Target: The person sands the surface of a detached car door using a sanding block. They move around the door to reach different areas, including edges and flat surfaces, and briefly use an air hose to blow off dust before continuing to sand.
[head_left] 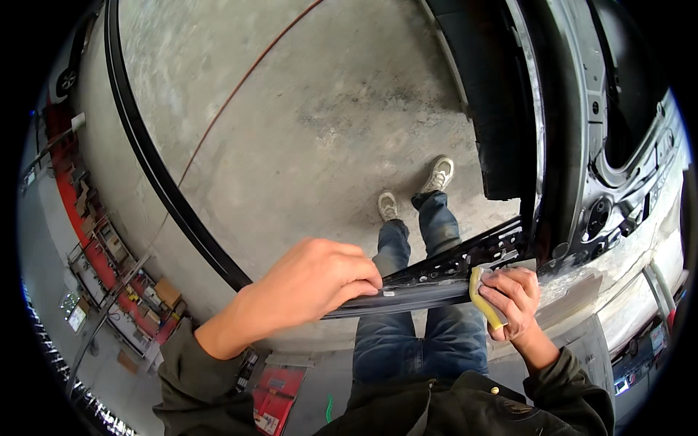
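Observation:
A black car door's window frame [161, 174] curves around in front of me, and its near bar [429, 296] crosses above my thighs. Bent fingers of my left hand [309, 280] close on that bar near a small white mark; the thumb is mostly hidden. In my right hand [520, 298] is a yellow-edged sanding sponge [488, 309], gripped between fingers and thumb. It presses against the bar's right part, where the black surface looks scuffed and dusty. Beside it lies a perforated black triangular corner piece [465, 260] of the frame.
More black door structure with openings [596, 167] stands at the right. A dark panel [502, 138] hangs inside the frame. A red hose [251, 70] runs over the stained concrete floor [320, 123]. Red shelving with boxes [102, 261] lines the left, and a red case [276, 392] sits lower left.

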`<state>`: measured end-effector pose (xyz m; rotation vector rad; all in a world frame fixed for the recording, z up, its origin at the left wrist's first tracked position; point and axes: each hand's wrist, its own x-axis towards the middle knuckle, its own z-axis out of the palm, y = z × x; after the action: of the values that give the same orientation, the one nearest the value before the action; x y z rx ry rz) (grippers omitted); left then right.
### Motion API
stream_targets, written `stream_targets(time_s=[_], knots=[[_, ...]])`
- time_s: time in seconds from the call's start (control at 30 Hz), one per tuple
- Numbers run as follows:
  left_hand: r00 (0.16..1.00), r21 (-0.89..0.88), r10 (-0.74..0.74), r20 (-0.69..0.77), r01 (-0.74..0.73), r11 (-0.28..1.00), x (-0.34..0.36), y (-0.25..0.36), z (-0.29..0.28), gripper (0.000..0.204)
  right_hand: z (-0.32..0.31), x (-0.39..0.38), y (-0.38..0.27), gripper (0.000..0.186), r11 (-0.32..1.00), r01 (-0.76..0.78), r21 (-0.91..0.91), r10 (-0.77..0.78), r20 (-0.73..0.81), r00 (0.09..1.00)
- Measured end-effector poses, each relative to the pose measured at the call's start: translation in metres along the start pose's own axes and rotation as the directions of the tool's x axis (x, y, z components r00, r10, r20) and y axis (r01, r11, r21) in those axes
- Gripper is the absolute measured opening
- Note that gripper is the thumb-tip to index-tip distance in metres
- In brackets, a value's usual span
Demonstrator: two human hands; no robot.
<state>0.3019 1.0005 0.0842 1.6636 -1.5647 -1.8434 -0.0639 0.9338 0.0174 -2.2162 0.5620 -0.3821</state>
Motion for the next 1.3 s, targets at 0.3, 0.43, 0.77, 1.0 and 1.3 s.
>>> stream_targets(time_s=[0.3,0.43,0.77,1.0,1.3], knots=[[0.974,-0.020,0.173,0.149,-0.172,0.985,0.031,-0.008,-0.003,0.007,-0.002,-0.002,0.009,0.057,1.000,-0.002,0.013,0.002,0.033,0.999],[0.969,0.127,0.170,0.180,-0.194,0.973,0.031,-0.006,0.001,0.006,0.004,-0.002,0.008,0.058,1.000,-0.013,-0.014,0.013,-0.005,1.000],[0.936,-0.105,0.274,0.222,-0.256,0.961,0.040,-0.014,-0.012,0.012,0.007,-0.004,0.004,0.058,0.997,-0.063,-0.032,0.062,-0.050,0.997],[0.918,-0.105,0.274,0.287,-0.254,0.962,0.049,-0.012,-0.011,0.012,0.013,-0.001,0.003,0.056,0.997,-0.081,-0.015,0.079,-0.133,0.988],[0.926,0.022,0.006,0.376,-0.015,1.000,0.059,0.006,-0.012,0.010,0.026,0.006,0.001,0.047,0.990,-0.120,-0.072,0.093,-0.302,0.949]])
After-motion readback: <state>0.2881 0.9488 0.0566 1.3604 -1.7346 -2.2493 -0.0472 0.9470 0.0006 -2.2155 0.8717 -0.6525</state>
